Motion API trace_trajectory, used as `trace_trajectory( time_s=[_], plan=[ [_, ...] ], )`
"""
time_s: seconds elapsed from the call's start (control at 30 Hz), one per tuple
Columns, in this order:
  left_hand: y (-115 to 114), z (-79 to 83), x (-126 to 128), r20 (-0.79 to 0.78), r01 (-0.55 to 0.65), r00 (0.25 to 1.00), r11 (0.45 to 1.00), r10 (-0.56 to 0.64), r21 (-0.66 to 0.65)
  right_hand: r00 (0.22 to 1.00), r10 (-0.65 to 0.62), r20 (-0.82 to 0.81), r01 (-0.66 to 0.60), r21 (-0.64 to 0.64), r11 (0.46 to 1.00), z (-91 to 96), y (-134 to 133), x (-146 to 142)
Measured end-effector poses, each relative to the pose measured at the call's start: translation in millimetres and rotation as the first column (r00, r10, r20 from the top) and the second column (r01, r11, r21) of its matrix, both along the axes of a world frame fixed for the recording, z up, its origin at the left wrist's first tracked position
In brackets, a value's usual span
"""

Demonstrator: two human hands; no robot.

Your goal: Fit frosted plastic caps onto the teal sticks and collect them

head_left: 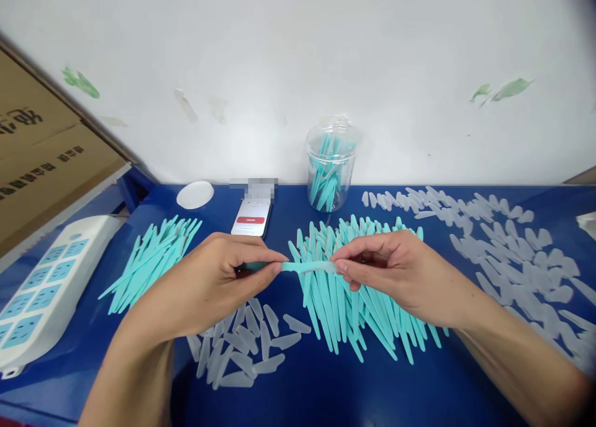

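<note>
My left hand [223, 278] pinches the handle end of a teal plastic stick [302, 267] held level above the blue table [326, 390]. My right hand [395, 272] pinches the other end, where a translucent cap covers the tip. Beneath both hands lies a wide heap of teal sticks [354, 303]. A small pile of translucent caps [246, 346] rests below my left hand.
A second pile of teal sticks [153, 259] lies at the left. A clear jar [330, 166] of sticks stands at the back, beside a phone [251, 219] and a white lid [194, 195]. Several translucent caps [507, 253] spread over the right. A white power strip [41, 290] and cardboard boxes [41, 154] sit far left.
</note>
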State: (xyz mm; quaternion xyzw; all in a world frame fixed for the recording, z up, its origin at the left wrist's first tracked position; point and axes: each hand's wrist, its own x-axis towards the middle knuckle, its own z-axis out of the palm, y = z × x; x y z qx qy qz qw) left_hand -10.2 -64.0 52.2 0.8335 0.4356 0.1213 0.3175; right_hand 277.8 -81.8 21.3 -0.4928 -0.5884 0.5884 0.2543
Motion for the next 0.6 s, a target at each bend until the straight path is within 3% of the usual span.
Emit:
trace_trajectory(
  time_s=[0.17,0.33,0.5,0.6],
  plan=[
    [-7,-2.5,14,-0.019,0.022,1.0,1.0,-0.022,0.002,0.998,0.064,-0.019,-0.065,-0.034,0.997,0.0,-2,-4],
    [-5,-4.8,14,0.027,-0.03,0.999,0.998,0.032,-0.059,0.996,0.03,-0.082,-0.031,-0.008,0.999,-2.6,-5,-1],
    [2,-2.0,4,0.015,0.009,1.0,0.979,-0.006,-0.201,0.996,0.082,-0.037,-0.074,0.178,0.981,-0.4,-4,5],
    [3,-2.0,0,0.003,-0.022,1.0,0.981,0.023,-0.192,0.998,0.061,0.002,-0.06,0.188,0.98,1.5,-2,7]
  ],
)
